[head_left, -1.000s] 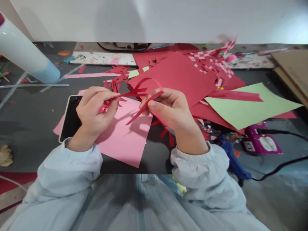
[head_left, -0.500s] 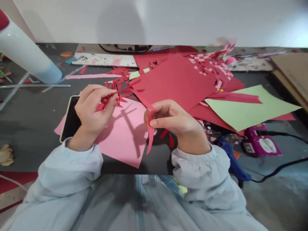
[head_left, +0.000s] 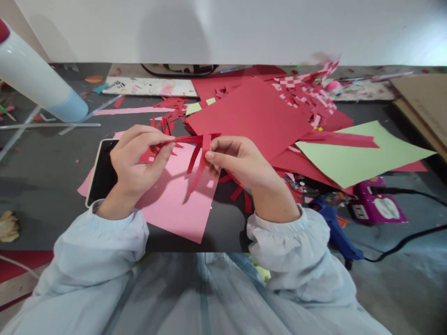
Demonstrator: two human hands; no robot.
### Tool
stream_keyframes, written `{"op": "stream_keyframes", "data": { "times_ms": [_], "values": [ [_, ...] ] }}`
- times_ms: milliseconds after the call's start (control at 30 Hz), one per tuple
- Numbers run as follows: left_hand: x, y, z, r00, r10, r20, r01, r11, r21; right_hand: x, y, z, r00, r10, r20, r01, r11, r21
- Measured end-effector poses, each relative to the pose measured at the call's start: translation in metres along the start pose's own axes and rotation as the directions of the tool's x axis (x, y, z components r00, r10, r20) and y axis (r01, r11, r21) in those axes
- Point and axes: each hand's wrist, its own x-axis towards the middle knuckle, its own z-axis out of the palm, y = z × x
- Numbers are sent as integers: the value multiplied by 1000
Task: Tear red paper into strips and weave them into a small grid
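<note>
Pinching red paper strips [head_left: 199,174] in left hand [head_left: 138,156] and right hand [head_left: 242,160], fingers [head_left: 211,156] narrow; light grip should avoid creases.

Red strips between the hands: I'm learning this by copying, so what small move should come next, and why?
Probably draw the hanging red strip downward with the right hand, the left hand steady: the right hand pinches it near where it appears to cross the sideways red strip held by the left, and its lower end hangs loose.
</note>
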Motion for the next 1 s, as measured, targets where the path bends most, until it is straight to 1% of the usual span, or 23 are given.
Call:
{"op": "stream_keyframes", "data": {
  "times_ms": [67,100,133,200,267,333,400,467,600,700,800,933,1000],
  "values": [
    [-1,-1,1,993,-118,-13,118,992,-33,3,3,4,995,-8,-97,3,999,-53],
    [-2,-2,1,983,-183,-24,181,981,-64,5,5,6,988,-7,-153,-6,996,-87],
    [-3,-3,2,968,-248,-36,243,965,-101,6,7,7,977,-7,-211,-19,993,-119],
    [-6,-5,4,922,-384,-40,373,912,-171,9,10,8,953,-18,-302,-33,986,-165],
    [-8,-7,7,867,-498,-24,482,851,-208,11,13,8,943,-54,-329,-12,980,-197],
    [-11,-7,9,821,-571,-1,557,800,-223,12,15,8,942,-117,-315,42,971,-236],
    [-14,-8,11,787,-616,34,602,756,-257,13,15,10,932,-173,-318,85,958,-272],
    [-16,-7,12,762,-644,76,633,713,-303,13,16,11,922,-189,-337,93,955,-280],
    [-17,-6,13,708,-695,123,684,633,-362,14,16,13,928,-167,-333,84,965,-249],
    [-16,-5,13,686,-715,134,698,595,-398,14,15,14,931,-151,-332,78,972,-224],
    [-15,-4,13,665,-733,144,715,570,-404,13,13,15,947,-115,-301,68,984,-164],
    [-16,-6,15,632,-756,171,739,521,-427,11,14,13,942,-54,-330,29,996,-80],
    [-15,-5,16,612,-769,185,749,488,-449,11,15,12,948,-36,-316,15,998,-68]
  ]
}}
